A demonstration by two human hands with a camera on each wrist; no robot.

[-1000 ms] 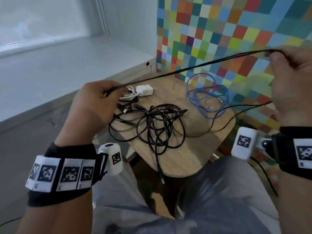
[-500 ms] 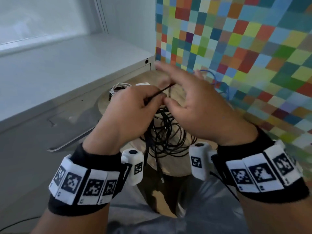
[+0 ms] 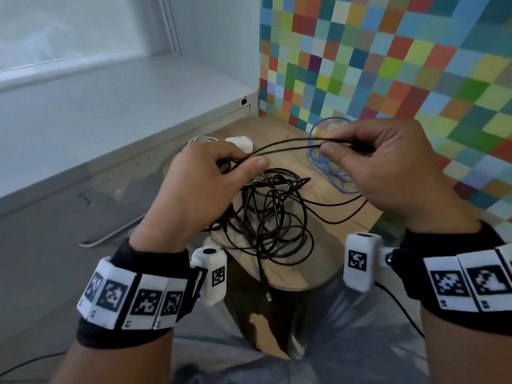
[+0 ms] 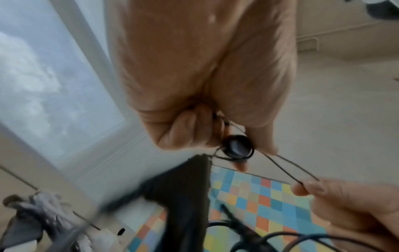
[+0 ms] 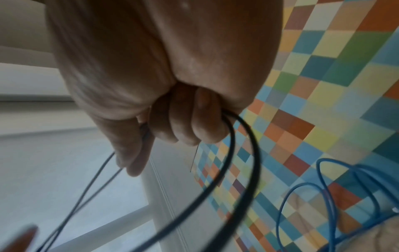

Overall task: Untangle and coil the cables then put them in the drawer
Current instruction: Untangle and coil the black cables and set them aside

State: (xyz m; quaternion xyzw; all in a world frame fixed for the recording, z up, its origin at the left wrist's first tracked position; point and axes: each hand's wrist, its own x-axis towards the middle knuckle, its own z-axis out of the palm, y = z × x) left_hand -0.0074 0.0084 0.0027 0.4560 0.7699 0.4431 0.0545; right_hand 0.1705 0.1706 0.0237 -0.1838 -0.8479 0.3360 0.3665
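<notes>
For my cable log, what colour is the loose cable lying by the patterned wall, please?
Blue, clearest in the head view.

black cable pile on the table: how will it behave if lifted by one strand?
Likely floppy: the black cable lies in loose crossing loops, and the strands between the left hand and right hand sag. The crossings probably snag and drag the pile along. One end overhangs the table.

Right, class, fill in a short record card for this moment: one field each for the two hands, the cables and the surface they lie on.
left hand: pinches two strands of the black cable
right hand: pinches the same two strands, a short way from the left
black cable pile: tangled on the table, one plug end hanging over the near edge
blue cable: loose loops behind the right hand
white charger: at the far side
table: light wood
</notes>
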